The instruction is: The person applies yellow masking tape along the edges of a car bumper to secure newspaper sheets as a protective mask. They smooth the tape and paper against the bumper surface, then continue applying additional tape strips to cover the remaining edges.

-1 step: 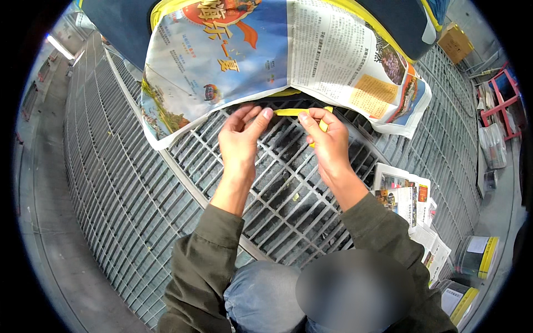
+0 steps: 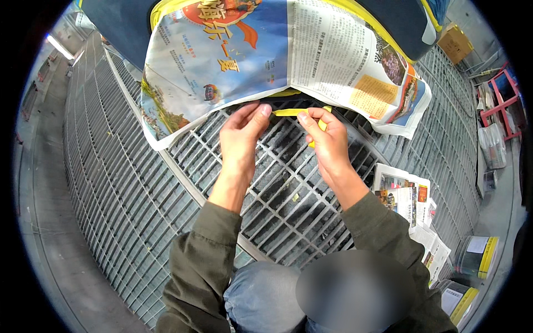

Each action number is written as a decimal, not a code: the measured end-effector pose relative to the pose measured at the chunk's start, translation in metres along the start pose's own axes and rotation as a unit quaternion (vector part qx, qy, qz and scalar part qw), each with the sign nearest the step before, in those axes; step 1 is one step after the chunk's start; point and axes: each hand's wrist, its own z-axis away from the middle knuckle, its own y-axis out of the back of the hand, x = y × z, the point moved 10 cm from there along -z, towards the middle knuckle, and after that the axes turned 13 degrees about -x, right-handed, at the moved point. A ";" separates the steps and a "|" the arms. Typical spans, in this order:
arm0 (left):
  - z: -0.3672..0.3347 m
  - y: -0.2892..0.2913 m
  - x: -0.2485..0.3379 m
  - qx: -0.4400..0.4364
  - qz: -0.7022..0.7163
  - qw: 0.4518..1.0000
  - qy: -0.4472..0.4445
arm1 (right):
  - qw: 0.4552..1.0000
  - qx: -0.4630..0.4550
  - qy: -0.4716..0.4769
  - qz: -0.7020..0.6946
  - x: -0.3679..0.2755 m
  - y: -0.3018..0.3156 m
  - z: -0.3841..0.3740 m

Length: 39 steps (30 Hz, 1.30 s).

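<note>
A short strip of yellow tape [image 2: 287,112] is stretched between my hands, just below the lower edge of a newspaper sheet. My left hand [image 2: 240,132] pinches its left end between thumb and fingertips. Further along, my right hand [image 2: 330,135] grips the strip between thumb and bent fingers, and more yellow hangs down beside the palm. The newspaper [image 2: 222,72] covers the front of a dark blue curved part [image 2: 125,30]; yellow tape runs along the boundary between paper and part. Behind the paper's lower middle edge, a dark underside is only partly visible.
Metal floor grating [image 2: 139,183] spreads beneath everything. By my right forearm lie folded newspapers [image 2: 402,194]. At the right edge are two dark cans with yellow bands [image 2: 476,257], a red frame [image 2: 502,102] and a cardboard box [image 2: 455,43].
My left hand and forearm have shifted very slightly, the wrist a little to the left. The right hand, tape and newspaper look almost the same.
</note>
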 end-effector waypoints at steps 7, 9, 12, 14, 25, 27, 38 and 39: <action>-0.032 -0.027 -0.006 -0.106 0.175 0.979 0.020 | 0.998 -0.036 0.041 -0.004 -0.008 -0.007 -0.022; -0.037 -0.023 -0.010 -0.103 0.175 0.979 0.018 | 0.998 -0.030 0.052 -0.025 -0.011 -0.009 -0.027; -0.037 -0.027 -0.011 -0.103 0.188 0.977 0.009 | 0.997 -0.024 0.064 -0.030 -0.015 -0.006 -0.029; -0.035 -0.030 -0.008 -0.105 0.195 0.975 0.000 | 0.997 -0.020 0.066 -0.028 -0.015 -0.006 -0.029; -0.037 -0.034 -0.003 -0.107 0.205 0.972 -0.026 | 0.997 -0.008 0.066 -0.047 -0.015 -0.008 -0.031; -0.036 -0.033 -0.004 -0.108 0.204 0.973 -0.023 | 0.997 0.002 0.063 -0.042 -0.017 -0.009 -0.029; -0.029 -0.039 -0.001 -0.127 0.192 0.973 -0.030 | 0.996 0.058 0.052 -0.045 -0.020 -0.010 -0.027; -0.027 -0.040 0.000 -0.127 0.184 0.974 -0.032 | 0.996 0.060 0.050 -0.039 -0.019 -0.008 -0.027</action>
